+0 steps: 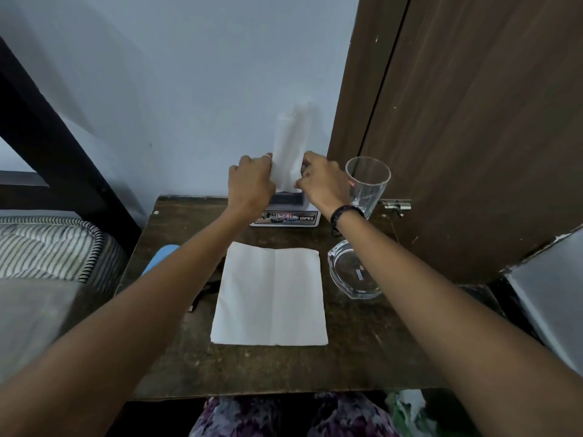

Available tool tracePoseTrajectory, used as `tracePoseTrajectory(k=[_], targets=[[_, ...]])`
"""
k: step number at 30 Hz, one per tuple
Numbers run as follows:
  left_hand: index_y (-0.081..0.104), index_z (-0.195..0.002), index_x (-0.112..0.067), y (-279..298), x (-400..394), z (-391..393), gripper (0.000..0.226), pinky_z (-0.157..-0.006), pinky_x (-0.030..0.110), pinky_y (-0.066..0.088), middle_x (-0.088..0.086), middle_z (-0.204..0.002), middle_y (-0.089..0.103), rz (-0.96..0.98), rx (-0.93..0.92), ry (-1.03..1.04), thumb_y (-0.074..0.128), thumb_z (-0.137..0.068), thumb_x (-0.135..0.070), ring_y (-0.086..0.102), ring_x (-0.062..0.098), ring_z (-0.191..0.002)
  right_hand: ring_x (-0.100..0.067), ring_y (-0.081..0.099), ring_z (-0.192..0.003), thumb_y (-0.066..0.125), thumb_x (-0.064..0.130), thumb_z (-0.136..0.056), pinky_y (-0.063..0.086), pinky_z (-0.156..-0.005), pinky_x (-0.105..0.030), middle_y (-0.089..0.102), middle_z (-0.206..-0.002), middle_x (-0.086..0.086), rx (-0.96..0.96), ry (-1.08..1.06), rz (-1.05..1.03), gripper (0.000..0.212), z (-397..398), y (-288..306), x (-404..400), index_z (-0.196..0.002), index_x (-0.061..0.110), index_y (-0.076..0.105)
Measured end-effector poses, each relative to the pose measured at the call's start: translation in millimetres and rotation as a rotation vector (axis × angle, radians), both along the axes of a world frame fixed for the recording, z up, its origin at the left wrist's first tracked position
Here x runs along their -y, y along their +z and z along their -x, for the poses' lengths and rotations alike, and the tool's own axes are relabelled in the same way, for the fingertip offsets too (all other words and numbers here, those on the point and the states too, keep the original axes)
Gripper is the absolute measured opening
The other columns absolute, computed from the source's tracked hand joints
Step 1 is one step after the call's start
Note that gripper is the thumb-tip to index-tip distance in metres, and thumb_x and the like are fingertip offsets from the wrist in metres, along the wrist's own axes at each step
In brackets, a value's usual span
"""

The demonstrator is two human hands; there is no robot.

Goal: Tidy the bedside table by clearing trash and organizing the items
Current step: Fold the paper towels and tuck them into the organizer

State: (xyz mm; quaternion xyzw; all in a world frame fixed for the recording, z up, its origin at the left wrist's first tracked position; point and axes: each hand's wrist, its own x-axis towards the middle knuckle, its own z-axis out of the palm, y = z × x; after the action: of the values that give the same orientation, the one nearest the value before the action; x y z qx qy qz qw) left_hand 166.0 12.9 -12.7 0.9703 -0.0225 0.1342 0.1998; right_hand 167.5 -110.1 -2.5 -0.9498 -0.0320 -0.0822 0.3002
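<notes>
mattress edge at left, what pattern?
Thin dark and pale stripes on the mattress, with corded striped piping along its edge. The head view shows it.

A bedroom in a home: a striped mattress on a dark bed frame lies at nine o'clock beside a small dark wooden worktop, with a brown wooden door, probably a wardrobe's, at two o'clock against a pale blue wall.

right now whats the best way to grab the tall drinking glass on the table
Grip the tall glass around its mid wall, coming from the front with the right hand, which is right beside it. It stands upright, mouth up, with the door close behind, so a side wrap seems safest.
</notes>
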Motion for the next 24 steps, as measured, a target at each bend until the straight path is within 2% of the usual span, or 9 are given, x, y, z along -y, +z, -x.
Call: tracePoseTrajectory(k=[2, 4, 7, 9, 12, 15, 18, 21, 24], targets=[[0.051, -0.109, -0.001, -2, 0, -1, 0.031, -0.084, 0.044, 0.037, 0.021, -0.104, 0.06, -0.014, 0.019, 0.002, 0.053, -0.078, 0.003, 0.049, 0.039, -0.102, -0.036, 0.061, -0.093, 0.061, 0.004, -0.081, 0.036, -0.061, -0.032, 0.068, -0.098, -0.016, 0.003, 0.026, 0.072, 0.017, 0, 1, -1, -0.084, 0.012, 0.047], [0.05, -0.11, -0.002, -2, -3, -2, 0.035, -0.087, 0.045, 0.038, 0.018, -0.106, 0.059, 0.085, 0.015, 0.017, 0.059, -0.076, -0.002, 0.052, 0.037, -0.101, -0.037, 0.061, -0.095, 0.059, 0.002, -0.081, 0.037, -0.063, -0.032, 0.067, -0.102, -0.016, 0.01, 0.042, 0.102, 0.015, -1, 1, -2, -0.093, 0.009, 0.053], [0.056, -0.092, 0.0, 3, -8, -3, 0.019, -0.085, 0.043, 0.041, 0.018, -0.103, 0.056, 0.197, -0.042, 0.019, 0.064, -0.078, -0.008, 0.054, 0.035, -0.092, -0.036, 0.061, -0.093, 0.058, 0.004, -0.08, 0.038, -0.063, -0.031, 0.067, -0.102, -0.015, -0.028, 0.066, 0.054, 0.028, -2, 2, -1, -0.108, 0.009, 0.057], [0.055, -0.077, -0.002, 6, -8, -4, 0.009, -0.087, 0.043, 0.04, 0.016, -0.101, 0.052, 0.197, -0.085, 0.023, 0.063, -0.078, -0.007, 0.05, 0.033, -0.084, -0.034, 0.062, -0.089, 0.061, 0.011, -0.079, 0.044, -0.062, -0.032, 0.068, -0.099, -0.013, -0.04, 0.037, -0.065, 0.027, -3, 2, 1, -0.106, 0.01, 0.06], [0.04, -0.056, -0.012, 7, -7, -6, 0.03, -0.086, 0.042, 0.038, 0.011, -0.091, 0.045, 0.194, -0.128, 0.035, 0.059, -0.076, -0.001, 0.041, 0.029, -0.076, -0.035, 0.063, -0.085, 0.062, 0.01, -0.079, 0.053, -0.067, -0.039, 0.07, -0.093, -0.014, -0.009, -0.045, -0.189, 0.019, -6, -1, 4, -0.097, 0.007, 0.062], [0.048, -0.065, -0.011, 4, -11, -10, 0.018, -0.078, 0.038, 0.037, 0.007, -0.08, 0.049, 0.285, -0.15, 0.013, 0.06, -0.078, -0.012, 0.047, 0.031, -0.079, -0.037, 0.062, -0.081, 0.063, 0.006, -0.077, 0.054, -0.067, -0.046, 0.068, -0.087, -0.016, 0.017, -0.062, -0.136, 0.016, -7, -4, 3, -0.092, 0.003, 0.06], [0.056, -0.073, -0.007, 0, -16, -10, 0.014, -0.079, 0.04, 0.044, 0.013, -0.083, 0.054, 0.32, -0.139, -0.035, 0.063, -0.08, -0.018, 0.056, 0.034, -0.082, -0.038, 0.062, -0.082, 0.065, 0.006, -0.075, 0.055, -0.068, -0.048, 0.068, -0.089, -0.015, 0.054, -0.036, -0.047, 0.02, -9, -6, 0, -0.094, 0.003, 0.059], [0.059, -0.075, -0.006, -1, -15, -11, 0.013, -0.082, 0.037, 0.04, 0.009, -0.09, 0.046, 0.285, -0.111, -0.039, 0.064, -0.081, -0.016, 0.047, 0.026, -0.082, -0.039, 0.061, -0.087, 0.062, 0.004, -0.077, 0.052, -0.067, -0.041, 0.067, -0.096, -0.016, 0.08, 0.009, 0.088, 0.025, -12, -4, -2, -0.101, 0.006, 0.058], [0.059, -0.077, -0.005, -1, -11, -10, 0.012, -0.084, 0.037, 0.036, 0.008, -0.092, 0.042, 0.241, -0.095, -0.018, 0.063, -0.081, -0.015, 0.04, 0.022, -0.084, -0.041, 0.06, -0.094, 0.055, 0.0, -0.081, 0.042, -0.065, -0.037, 0.065, -0.105, -0.019, 0.105, 0.056, 0.228, 0.033, -12, -3, -2, -0.113, 0.008, 0.053]])
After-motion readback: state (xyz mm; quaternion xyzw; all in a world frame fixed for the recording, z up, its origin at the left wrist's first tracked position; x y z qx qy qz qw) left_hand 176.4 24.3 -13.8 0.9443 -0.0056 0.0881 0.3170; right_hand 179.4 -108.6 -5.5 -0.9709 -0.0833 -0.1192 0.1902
